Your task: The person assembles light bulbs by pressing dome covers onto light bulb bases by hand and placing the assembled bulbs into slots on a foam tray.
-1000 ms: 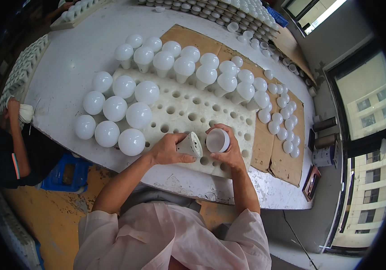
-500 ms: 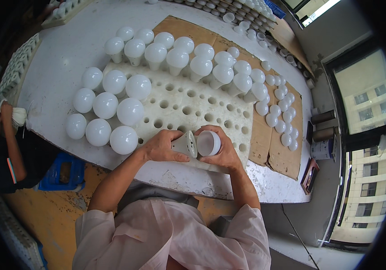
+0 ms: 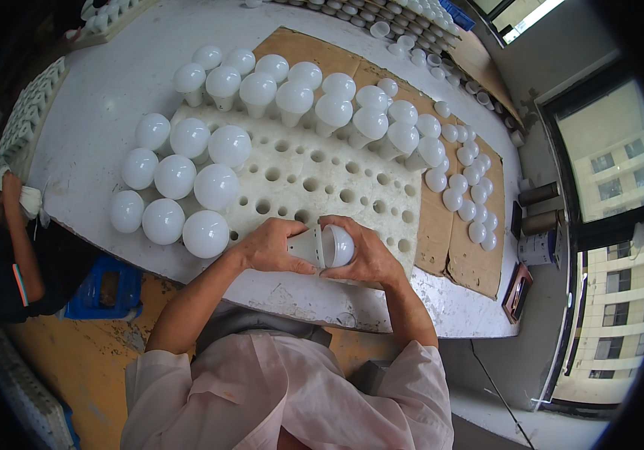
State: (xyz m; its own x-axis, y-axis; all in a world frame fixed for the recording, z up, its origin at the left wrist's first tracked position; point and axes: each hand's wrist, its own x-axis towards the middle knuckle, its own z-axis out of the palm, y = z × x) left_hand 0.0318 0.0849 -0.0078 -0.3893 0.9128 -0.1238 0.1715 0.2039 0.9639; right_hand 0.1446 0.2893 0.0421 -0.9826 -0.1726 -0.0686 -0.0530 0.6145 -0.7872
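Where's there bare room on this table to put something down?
White tabletop, between the left-side bulbs and the far-left tray; also bare cardboard between the foam board and the small domes. It's crowded along the board's far side, with bulb rows, and its near edge, where the left hand and right hand are.

hands point(image 3: 266, 247) over holed foam tray point(image 3: 292, 196): left gripping white bulb base point(image 3: 302, 247), right cupping white dome point(image 3: 340, 246) (edges touching)

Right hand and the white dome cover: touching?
Touching. The head view shows the right hand cupped around the white dome cover from the right, with no gap between them.
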